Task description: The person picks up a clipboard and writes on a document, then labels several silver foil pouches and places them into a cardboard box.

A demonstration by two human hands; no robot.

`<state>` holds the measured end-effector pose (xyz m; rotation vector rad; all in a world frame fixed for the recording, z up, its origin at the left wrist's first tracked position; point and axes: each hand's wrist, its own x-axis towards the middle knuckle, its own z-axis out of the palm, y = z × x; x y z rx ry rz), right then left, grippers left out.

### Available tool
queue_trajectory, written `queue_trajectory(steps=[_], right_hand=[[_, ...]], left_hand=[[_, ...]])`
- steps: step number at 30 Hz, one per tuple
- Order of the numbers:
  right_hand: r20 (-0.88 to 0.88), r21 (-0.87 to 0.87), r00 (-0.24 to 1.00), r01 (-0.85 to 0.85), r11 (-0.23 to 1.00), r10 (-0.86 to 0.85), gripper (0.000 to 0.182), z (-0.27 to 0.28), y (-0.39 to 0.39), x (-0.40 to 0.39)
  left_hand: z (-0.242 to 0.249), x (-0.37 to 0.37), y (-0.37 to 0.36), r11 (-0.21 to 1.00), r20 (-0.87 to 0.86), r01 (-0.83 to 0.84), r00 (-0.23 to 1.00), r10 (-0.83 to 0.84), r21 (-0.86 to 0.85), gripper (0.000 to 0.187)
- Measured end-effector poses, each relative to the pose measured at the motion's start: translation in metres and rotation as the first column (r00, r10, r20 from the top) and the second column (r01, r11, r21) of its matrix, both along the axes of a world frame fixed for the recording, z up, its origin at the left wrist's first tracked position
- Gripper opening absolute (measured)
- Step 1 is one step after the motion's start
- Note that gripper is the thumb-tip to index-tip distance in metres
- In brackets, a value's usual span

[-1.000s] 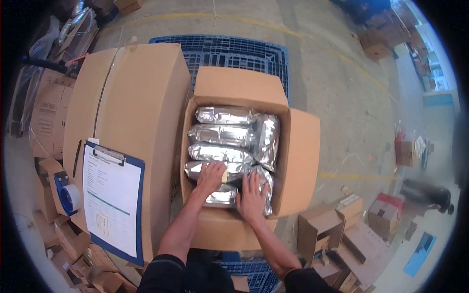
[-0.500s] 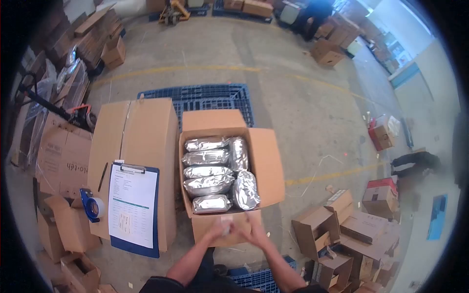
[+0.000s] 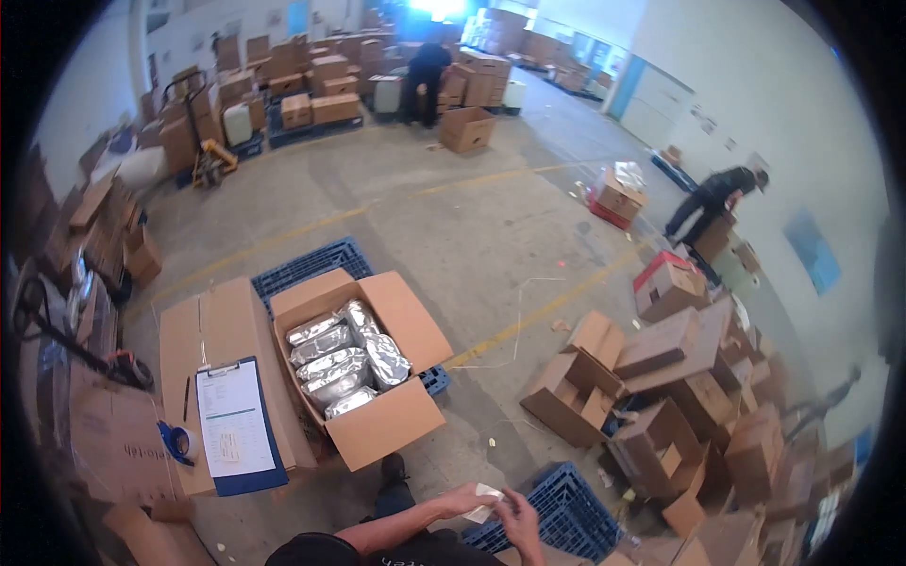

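My left hand [image 3: 461, 501] reaches across the lower middle of the view, fingers closed on a small folded piece of white paper [image 3: 480, 514]. Beside it my right hand [image 3: 517, 519] pinches the paper's other side. What is printed on it is too small to read. Up and left of my hands stands an open cardboard box [image 3: 382, 426], its flaps folded outward. Several silver foil packs [image 3: 332, 371] fill it in two columns. A clipboard [image 3: 251, 483] with a printed sheet [image 3: 234, 415] lies on the closed carton [image 3: 179, 330] to the left.
A blue tape dispenser [image 3: 177, 441] and a pen [image 3: 186, 399] rest by the clipboard. Blue pallets [image 3: 566, 505] lie on the floor below right and behind the box. Empty cartons [image 3: 576, 396] pile up at right. Two people [image 3: 717, 203] stand farther off, bending over boxes.
The view has turned right and tilted up, so the box sits farther left. My hands have moved from the box's near flap to its right, with the small white paper between them.
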<state>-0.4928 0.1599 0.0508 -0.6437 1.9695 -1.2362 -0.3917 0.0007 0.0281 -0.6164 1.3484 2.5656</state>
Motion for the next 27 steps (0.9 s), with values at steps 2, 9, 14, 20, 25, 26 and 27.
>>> queue_trajectory(steps=[2, 9, 14, 20, 25, 26, 27], right_hand=[[-0.11, -0.1, 0.983, 0.139, 0.985, -0.15, 0.023, 0.034, 0.038, 0.009], [-0.044, -0.162, 0.885, 0.452, 0.877, -0.464, 0.017, 0.059, 0.146, 0.045], [-0.077, -0.272, 0.883, 0.428, 0.862, -0.463, 0.019, 0.081, 0.189, 0.067], [-0.013, -0.255, 0.892, 0.434, 0.864, -0.452, 0.009, 0.067, 0.205, 0.08], [0.027, -0.225, 0.906, 0.416, 0.881, -0.422, 0.011, 0.067, 0.198, 0.086], [0.067, -0.216, 0.902, 0.431, 0.876, -0.427, 0.012, 0.072, 0.194, 0.086], [0.078, -0.204, 0.9, 0.436, 0.876, -0.429, 0.012, 0.073, 0.192, 0.086]], left_hand=[[0.042, -0.008, 0.025, 0.914, -0.065, 0.206, 0.968, -0.243, -0.349, 0.026], [0.104, -0.02, 0.104, 0.67, -0.088, 0.374, 0.832, -0.549, -0.641, 0.032], [0.087, -0.023, 0.144, 0.651, -0.229, 0.319, 0.756, -0.613, -0.689, 0.031], [0.105, -0.027, 0.144, 0.454, -0.174, 0.432, 0.546, -0.819, -0.78, 0.031], [0.1, -0.025, 0.133, 0.453, -0.198, 0.565, 0.455, -0.868, -0.69, 0.026], [0.106, -0.022, 0.131, 0.457, -0.196, 0.572, 0.459, -0.866, -0.681, 0.026], [0.112, -0.018, 0.129, 0.449, -0.155, 0.561, 0.493, -0.856, -0.696, 0.027]])
